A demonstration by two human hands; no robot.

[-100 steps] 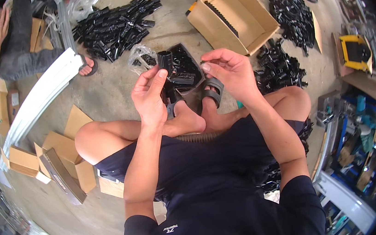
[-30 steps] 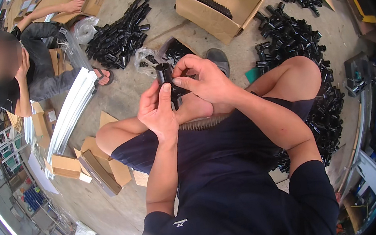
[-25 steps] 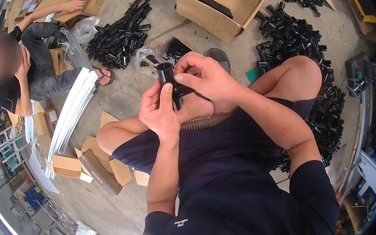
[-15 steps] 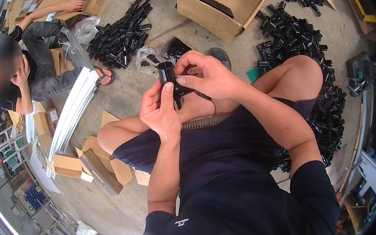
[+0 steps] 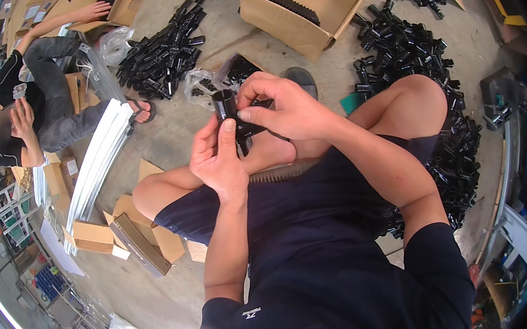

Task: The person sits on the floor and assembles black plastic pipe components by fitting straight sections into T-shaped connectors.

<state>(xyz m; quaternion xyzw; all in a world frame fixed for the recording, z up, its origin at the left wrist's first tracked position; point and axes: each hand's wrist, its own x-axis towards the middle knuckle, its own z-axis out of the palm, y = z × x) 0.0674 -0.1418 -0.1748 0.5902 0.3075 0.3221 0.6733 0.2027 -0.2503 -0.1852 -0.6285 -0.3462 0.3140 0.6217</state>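
both hands meet above the person's crossed legs around a small black tube piece (image 5: pixel 228 107). the left hand (image 5: pixel 219 160) is closed around its lower part, thumb pressed up along the side, and the right hand (image 5: pixel 283 107) pinches it from above with the fingertips, so most of the piece is hidden and only its open round end shows at the top. just behind the hands, on the concrete floor (image 5: pixel 175 129), lies a clear plastic bag (image 5: pixel 205 80) with more black parts in it, and a dark sandal (image 5: pixel 300 79) sits beside it. farther back stands an open cardboard box (image 5: pixel 307 3) with a row of black parts inside. a heap of black tubes (image 5: pixel 159 49) lies to the left of the bag, and a larger heap (image 5: pixel 406 51) runs along the right side past the knee. at the left, white strips (image 5: pixel 97 160) lie bundled next to flat small cartons (image 5: pixel 128 235). another person (image 5: pixel 30 110) sits at the far left, one hand raised to the face.
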